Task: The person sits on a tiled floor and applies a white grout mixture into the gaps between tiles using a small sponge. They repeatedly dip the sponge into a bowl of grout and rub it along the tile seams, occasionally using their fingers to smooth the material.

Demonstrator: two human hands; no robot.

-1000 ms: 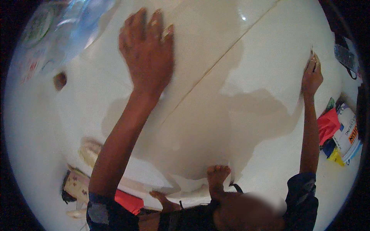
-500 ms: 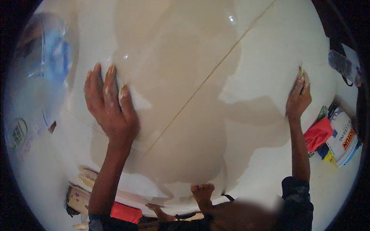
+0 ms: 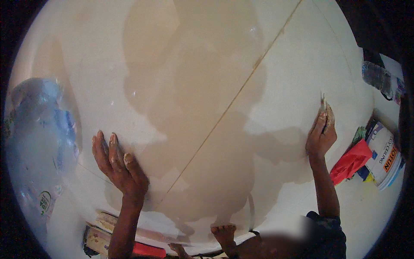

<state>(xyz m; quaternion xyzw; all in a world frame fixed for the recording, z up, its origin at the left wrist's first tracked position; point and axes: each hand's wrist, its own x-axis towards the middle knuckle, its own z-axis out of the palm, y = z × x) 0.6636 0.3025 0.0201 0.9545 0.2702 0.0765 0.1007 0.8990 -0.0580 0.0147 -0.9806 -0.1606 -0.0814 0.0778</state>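
A large, smooth white surface (image 3: 276, 207) spreads out below me, crossed diagonally by a thin brownish line (image 3: 228, 103). My left hand (image 3: 118, 164) is over its left side, left of the line's near end, fingers stretched and apart with pale residue on the tips. Whether its palm presses on the surface I cannot tell. Far to the right of the line, my right hand (image 3: 321, 131) has its fingers closed round a slim, pale, pointed thing (image 3: 323, 101) whose tip sticks out away from me. Its exact kind is too small to make out. Pale smears mark those fingers too.
Crumpled clear plastic (image 3: 39, 142) lies at the left. At the right are a red cloth-like piece (image 3: 351, 162), a white printed package (image 3: 381, 151) and a clear container (image 3: 377, 74). Near my left forearm sits a box (image 3: 97, 241). My bare foot (image 3: 224, 235) shows at the bottom.
Both hands now sit lower in the picture, the left one clearly nearer to me along the surface. The view has shifted a little. The right hand keeps its hold on the slim thing.
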